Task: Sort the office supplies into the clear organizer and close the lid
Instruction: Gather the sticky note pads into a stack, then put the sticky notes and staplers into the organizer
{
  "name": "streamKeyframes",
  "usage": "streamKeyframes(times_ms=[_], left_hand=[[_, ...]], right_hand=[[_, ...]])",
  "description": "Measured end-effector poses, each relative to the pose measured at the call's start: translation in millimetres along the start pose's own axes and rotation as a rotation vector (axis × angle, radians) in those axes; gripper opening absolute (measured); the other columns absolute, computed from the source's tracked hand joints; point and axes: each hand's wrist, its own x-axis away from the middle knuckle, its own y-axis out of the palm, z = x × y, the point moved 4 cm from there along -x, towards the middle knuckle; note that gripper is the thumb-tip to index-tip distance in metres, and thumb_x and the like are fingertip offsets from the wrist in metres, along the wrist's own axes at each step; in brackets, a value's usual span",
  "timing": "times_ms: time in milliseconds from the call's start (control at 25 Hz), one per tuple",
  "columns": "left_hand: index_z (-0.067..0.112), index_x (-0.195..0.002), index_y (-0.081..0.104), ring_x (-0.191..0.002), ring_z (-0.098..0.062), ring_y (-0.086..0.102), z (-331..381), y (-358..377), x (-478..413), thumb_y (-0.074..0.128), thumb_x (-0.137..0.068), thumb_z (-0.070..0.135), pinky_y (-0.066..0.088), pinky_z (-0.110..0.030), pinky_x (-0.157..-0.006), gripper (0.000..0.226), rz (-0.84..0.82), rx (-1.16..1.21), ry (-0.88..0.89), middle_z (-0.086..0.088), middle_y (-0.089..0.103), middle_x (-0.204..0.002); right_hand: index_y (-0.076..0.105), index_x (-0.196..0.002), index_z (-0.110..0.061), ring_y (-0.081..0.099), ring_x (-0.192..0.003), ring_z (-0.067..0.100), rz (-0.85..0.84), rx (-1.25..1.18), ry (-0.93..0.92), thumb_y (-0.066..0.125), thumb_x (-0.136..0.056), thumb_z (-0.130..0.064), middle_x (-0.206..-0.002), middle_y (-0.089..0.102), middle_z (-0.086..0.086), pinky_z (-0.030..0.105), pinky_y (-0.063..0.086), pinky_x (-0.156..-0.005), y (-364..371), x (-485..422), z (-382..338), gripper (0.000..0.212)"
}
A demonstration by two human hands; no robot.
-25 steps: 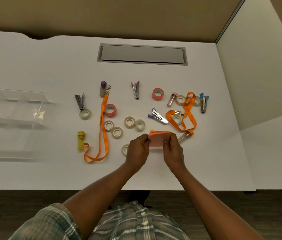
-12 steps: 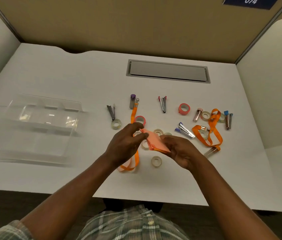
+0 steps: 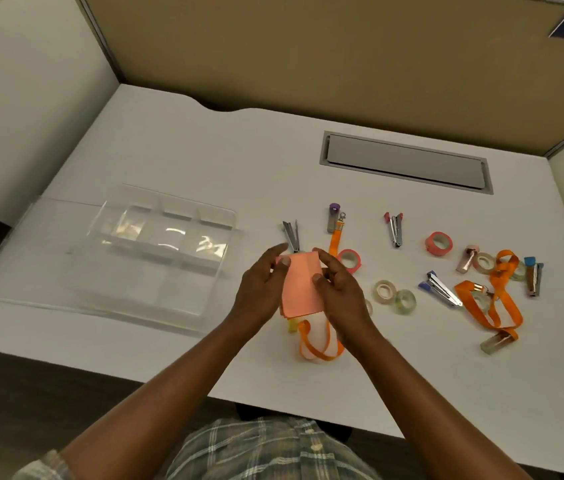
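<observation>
Sticky notes: we see an orange-pink pad of sticky notes [image 3: 299, 284] held up above the desk between both hands, a little right of the organizer
Left hand: our left hand [image 3: 261, 289] grips the pad's left edge, thumb on top near the upper corner, fingers curled behind
Right hand: our right hand [image 3: 341, 291] pinches the pad's right edge, thumb pressed on the face, fingers wrapped around the back
Organizer: the clear organizer [image 3: 142, 261] lies on the white desk [image 3: 176, 140] to the left of the hands, its lid open and its compartments showing only glare
Lanyards: one orange lanyard [image 3: 322, 344] loops out from under the hands, its strap running up to a clip by a purple-capped item [image 3: 333, 217]; a second orange lanyard [image 3: 495, 299] lies tangled at the far right
Staplers: we count small staplers above the left hand [image 3: 291, 235], above center [image 3: 394, 228], right of center [image 3: 441, 292] and at the far right [image 3: 533, 277]
Tape: a pink roll [image 3: 350, 260] sits just beside the right hand, another pink roll [image 3: 439, 243] further right, and two clear rolls [image 3: 394, 296] lie side by side near the right wrist
Desk slot: a grey cable hatch [image 3: 405, 162] is set into the desk at the back
Clothing: a plaid shirt [image 3: 266, 448] fills the bottom edge
</observation>
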Motion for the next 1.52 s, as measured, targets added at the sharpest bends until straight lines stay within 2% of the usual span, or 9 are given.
streamKeyframes(times_ms=[200,440,560,680,800,880,1120,1440,1520], left_hand=[[0.029,-0.140,0.046,-0.113,-0.020,0.056,-20,-28,-11,0.041,-0.105,0.030,0.055,-0.042,-0.094,0.035,0.071,0.028,-0.033,0.000,0.053,-0.135],[0.020,-0.097,0.063,-0.090,-0.025,0.067,-38,-81,-36,0.056,-0.096,0.020,0.058,-0.050,-0.083,0.007,0.180,0.120,-0.161,-0.004,0.070,-0.097],[0.016,-0.093,0.068,-0.083,-0.020,0.065,-31,-132,-60,0.060,-0.091,0.013,0.050,-0.028,-0.070,0.008,0.376,-0.065,-0.025,0.002,0.069,-0.087],[0.017,-0.090,0.068,-0.075,-0.010,0.058,-28,-170,-89,0.059,-0.091,0.011,0.037,-0.011,-0.059,0.011,0.509,-0.205,0.024,0.009,0.063,-0.080],[0.012,-0.093,0.069,-0.077,-0.013,0.057,-37,-175,-115,0.055,-0.093,0.007,0.040,-0.022,-0.065,0.015,0.487,-0.296,0.019,0.000,0.067,-0.086],[0.009,-0.093,0.070,-0.077,-0.017,0.059,-44,-169,-127,0.053,-0.092,0.004,0.041,-0.024,-0.068,0.018,0.458,-0.338,0.003,-0.005,0.070,-0.089],[0.005,-0.094,0.072,-0.096,-0.029,0.066,-63,-136,-148,0.055,-0.090,0.007,0.047,-0.029,-0.081,0.017,0.296,-0.482,-0.038,-0.012,0.073,-0.100],[0.003,-0.093,0.069,-0.094,-0.033,0.065,-69,-85,-146,0.051,-0.089,0.005,0.046,-0.032,-0.077,0.019,0.197,-0.625,0.014,-0.015,0.072,-0.096],[0.003,-0.090,0.064,-0.086,-0.035,0.065,-67,-72,-141,0.047,-0.089,0.001,0.043,-0.032,-0.068,0.017,0.166,-0.733,0.075,-0.016,0.070,-0.090]], right_hand=[[0.042,-0.147,-0.030,0.052,-0.114,0.012,0.032,0.118,-0.043,0.042,-0.105,-0.020,-0.148,0.047,-0.003,0.013,0.044,-0.075,44,-12,-5,0.043],[0.053,-0.138,-0.031,0.061,-0.100,0.013,0.043,0.000,-0.029,0.052,-0.101,-0.021,-0.115,0.064,-0.003,0.026,0.052,-0.081,75,-26,-8,0.038],[0.056,-0.135,-0.026,0.063,-0.104,0.012,0.051,0.044,-0.062,0.057,-0.099,-0.023,-0.121,0.065,-0.003,0.032,0.054,-0.091,92,-27,-7,0.037],[0.057,-0.136,-0.021,0.062,-0.107,0.017,-0.106,0.388,-0.341,0.061,-0.097,-0.022,-0.132,0.056,0.003,0.033,0.054,-0.088,120,-20,-4,0.040],[0.046,-0.146,-0.031,0.060,-0.111,0.024,-0.419,0.802,-0.355,0.056,-0.097,-0.038,-0.133,0.050,0.006,0.037,0.051,-0.091,156,-15,14,0.050],[0.036,-0.150,-0.036,0.058,-0.112,0.026,-0.529,0.961,-0.321,0.055,-0.097,-0.043,-0.130,0.052,0.005,0.037,0.049,-0.092,169,-16,22,0.057],[0.047,-0.139,-0.032,0.058,-0.120,0.027,-0.459,0.989,-0.375,0.064,-0.092,-0.041,-0.139,0.057,-0.002,0.038,0.048,-0.092,164,-19,25,0.051],[0.055,-0.129,-0.030,0.058,-0.124,0.021,-0.486,0.934,-0.321,0.072,-0.089,-0.029,-0.144,0.054,-0.004,0.034,0.049,-0.096,119,-14,43,0.043],[0.056,-0.129,-0.030,0.056,-0.125,0.020,-0.492,0.926,-0.306,0.073,-0.088,-0.028,-0.145,0.053,-0.005,0.032,0.047,-0.097,108,-14,42,0.044]])
